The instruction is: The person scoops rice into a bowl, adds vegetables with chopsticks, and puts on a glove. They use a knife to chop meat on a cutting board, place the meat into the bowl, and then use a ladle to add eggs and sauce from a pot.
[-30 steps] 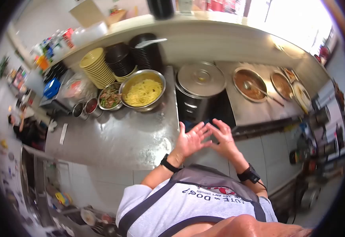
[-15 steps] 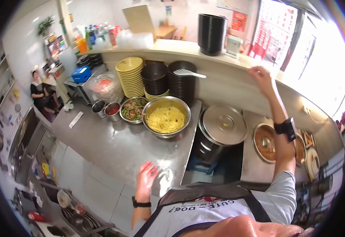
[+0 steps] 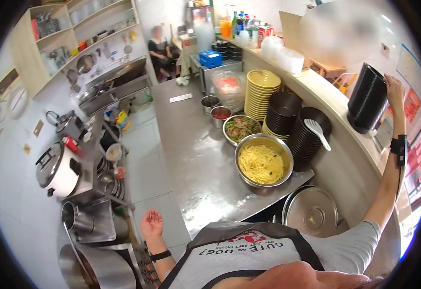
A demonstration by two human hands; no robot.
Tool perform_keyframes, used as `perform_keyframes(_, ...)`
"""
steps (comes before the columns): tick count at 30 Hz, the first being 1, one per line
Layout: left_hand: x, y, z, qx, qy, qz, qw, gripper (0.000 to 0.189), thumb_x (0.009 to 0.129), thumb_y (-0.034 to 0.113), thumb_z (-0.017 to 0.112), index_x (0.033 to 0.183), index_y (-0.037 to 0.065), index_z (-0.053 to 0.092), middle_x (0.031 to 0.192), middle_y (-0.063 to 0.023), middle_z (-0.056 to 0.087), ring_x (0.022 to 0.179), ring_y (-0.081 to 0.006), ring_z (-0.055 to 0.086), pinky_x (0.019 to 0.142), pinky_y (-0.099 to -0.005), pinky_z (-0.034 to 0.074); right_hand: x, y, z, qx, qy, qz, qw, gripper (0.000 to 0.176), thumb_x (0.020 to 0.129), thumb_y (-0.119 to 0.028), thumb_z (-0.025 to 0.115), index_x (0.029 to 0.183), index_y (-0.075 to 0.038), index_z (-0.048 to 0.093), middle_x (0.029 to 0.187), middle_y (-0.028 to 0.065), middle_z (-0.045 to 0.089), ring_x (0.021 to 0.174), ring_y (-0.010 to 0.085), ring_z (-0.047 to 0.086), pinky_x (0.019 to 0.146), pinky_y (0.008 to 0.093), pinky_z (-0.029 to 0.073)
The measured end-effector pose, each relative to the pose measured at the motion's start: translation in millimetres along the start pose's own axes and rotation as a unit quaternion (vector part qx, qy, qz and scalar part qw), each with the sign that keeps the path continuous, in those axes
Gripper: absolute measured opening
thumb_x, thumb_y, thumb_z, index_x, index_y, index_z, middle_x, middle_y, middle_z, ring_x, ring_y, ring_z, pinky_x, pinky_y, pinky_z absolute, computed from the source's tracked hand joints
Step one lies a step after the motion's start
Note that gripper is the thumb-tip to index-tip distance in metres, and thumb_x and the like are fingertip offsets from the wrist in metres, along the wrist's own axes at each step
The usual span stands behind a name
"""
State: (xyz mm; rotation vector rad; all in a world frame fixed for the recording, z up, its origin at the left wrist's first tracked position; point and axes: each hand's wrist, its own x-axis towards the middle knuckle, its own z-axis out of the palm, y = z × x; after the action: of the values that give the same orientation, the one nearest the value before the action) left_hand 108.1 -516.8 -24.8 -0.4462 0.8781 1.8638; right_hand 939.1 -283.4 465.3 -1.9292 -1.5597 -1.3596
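At the right, my right hand (image 3: 395, 91) is at the upper edge of a tall stack of black bowls (image 3: 366, 98) on the ledge, its fingers bent against the rim. How many bowls the fingers grip is hidden. Palm upward and holding nothing, my left hand (image 3: 152, 224) hangs over the floor beside the counter, fingers loosely curled. On the steel counter, a metal bowl of yellow noodles (image 3: 262, 163) stands by a smaller bowl of chopped meat and greens (image 3: 241, 129).
Stacks of yellow bowls (image 3: 262, 94) and dark bowls (image 3: 311, 137) line the ledge wall, a white slotted spoon (image 3: 318, 134) on top. A lidded steel pot (image 3: 311, 212) stands near my body. A rice cooker (image 3: 58, 171) is at left; a person (image 3: 161, 53) sits at the back.
My view has turned left. My right hand has come to the black bowl stack on the ledge, where before it was raised to the right of it. My left hand has turned palm up.
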Motion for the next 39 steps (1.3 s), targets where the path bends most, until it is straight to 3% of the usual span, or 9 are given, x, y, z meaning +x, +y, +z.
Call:
perform_keyframes(7, -42.5, -6.4, -6.7, -0.017, 0.007, 0.033, 0.999, 0.017, 0.09, 0.012, 0.056, 0.106, 0.008, 0.059, 0.098, -0.0066, 0.062, 0.088, -0.0221, 0.06, 0.08, -0.0381, 0.053, 29.4, 8.2, 21.5, 0.237, -0.082, -0.116, 0.961, 0.022, 0.092, -0.02, 0.054, 0.087, 0.001, 0.057, 0.082, 0.0222, 0.061, 0.084, 0.041, 0.059, 0.073, 0.0439, 0.044)
perform_keyframes(11, -41.5, -6.9, 1.3, -0.02, -0.007, 0.025, 0.999, 0.017, 0.09, 0.012, 0.054, 0.106, 0.008, 0.059, 0.097, -0.0067, 0.063, 0.087, -0.0222, 0.061, 0.079, -0.0386, 0.053, 33.3, 2.2, 14.0, 0.15, -0.04, -0.168, 0.974, 0.024, 0.092, -0.018, 0.053, 0.082, 0.003, 0.057, 0.084, 0.023, 0.059, 0.086, 0.0405, 0.056, 0.074, 0.0442, 0.043)
perform_keyframes(22, -11.2, -10.5, 31.3, -0.004, -0.086, -0.013, 0.996, 0.015, 0.086, 0.01, 0.054, 0.097, 0.005, 0.062, 0.094, -0.0097, 0.066, 0.088, -0.0246, 0.064, 0.079, -0.0403, 0.053, 20.6, -14.1, 2.1, 0.028, 0.003, -0.05, 0.998, 0.012, 0.092, -0.011, 0.051, 0.1, -0.004, 0.055, 0.097, 0.0215, 0.063, 0.097, 0.0376, 0.061, 0.082, 0.0471, 0.047)
perform_keyframes(27, -13.9, -45.1, 71.9, 0.103, -0.154, -0.088, 0.979, 0.017, 0.094, 0.022, 0.055, 0.103, 0.008, 0.06, 0.101, -0.0106, 0.065, 0.095, -0.0274, 0.062, 0.085, -0.044, 0.051, -40.7, -134.7, -109.8, 0.229, 0.254, -0.028, 0.939, 0.019, 0.093, -0.009, 0.055, 0.111, -0.008, 0.062, 0.1, 0.0136, 0.066, 0.096, 0.0326, 0.063, 0.084, 0.0395, 0.049)
perform_keyframes(30, -53.4, -82.9, 113.6, 0.14, -0.346, -0.181, 0.91, 0.055, 0.094, 0.051, 0.052, 0.129, 0.009, 0.047, 0.129, -0.0174, 0.053, 0.119, -0.038, 0.051, 0.1, -0.0559, 0.042, -114.1, -232.5, -154.3, 0.257, 0.216, -0.248, 0.909, 0.031, 0.071, -0.002, 0.062, 0.101, -0.004, 0.065, 0.098, 0.0136, 0.066, 0.092, 0.0305, 0.064, 0.078, 0.0392, 0.051)
perform_keyframes(32, -78.0, -108.6, 137.9, 0.143, -0.412, -0.228, 0.87, 0.068, 0.093, 0.059, 0.049, 0.138, 0.01, 0.04, 0.138, -0.0191, 0.046, 0.128, -0.041, 0.044, 0.105, -0.0595, 0.037, -174.3, -303.5, -159.7, 0.468, 0.136, -0.353, 0.798, 0.029, 0.062, -0.009, 0.062, 0.091, -0.005, 0.064, 0.091, 0.0102, 0.064, 0.085, 0.0294, 0.061, 0.074, 0.0427, 0.051)
perform_keyframes(34, -92.6, -132.7, 153.6, 0.1, -0.547, -0.32, 0.767, 0.082, 0.088, 0.068, 0.049, 0.143, 0.01, 0.035, 0.143, -0.0202, 0.042, 0.133, -0.0415, 0.041, 0.104, -0.0618, 0.038, -235.8, -354.3, -151.3, 0.496, 0.01, -0.45, 0.743, 0.024, 0.073, -0.016, 0.06, 0.094, -0.004, 0.064, 0.099, 0.0112, 0.065, 0.098, 0.0275, 0.063, 0.091, 0.0453, 0.048)
perform_keyframes(36, -102.1, -147.9, 158.6, 0.2, -0.453, -0.323, 0.806, 0.069, 0.091, 0.056, 0.053, 0.141, 0.011, 0.04, 0.139, -0.0175, 0.048, 0.128, -0.0365, 0.048, 0.101, -0.0602, 0.042, -283.1, -398.5, -139.7, 0.518, 0.02, -0.46, 0.721, 0.03, 0.064, -0.017, 0.062, 0.091, -0.003, 0.062, 0.088, 0.007, 0.062, 0.093, 0.0259, 0.062, 0.093, 0.0419, 0.047)
perform_keyframes(39, -60.4, -156.2, 141.1, 0.265, -0.348, -0.334, 0.835, 0.053, 0.094, 0.04, 0.053, 0.137, 0.009, 0.045, 0.133, -0.0157, 0.055, 0.121, -0.0326, 0.055, 0.098, -0.0571, 0.046, -316.6, -417.6, -132.0, 0.539, -0.044, -0.389, 0.746, 0.036, 0.074, -0.023, 0.069, 0.107, -0.01, 0.064, 0.116, 0.0069, 0.063, 0.113, 0.0274, 0.056, 0.098, 0.0465, 0.042)
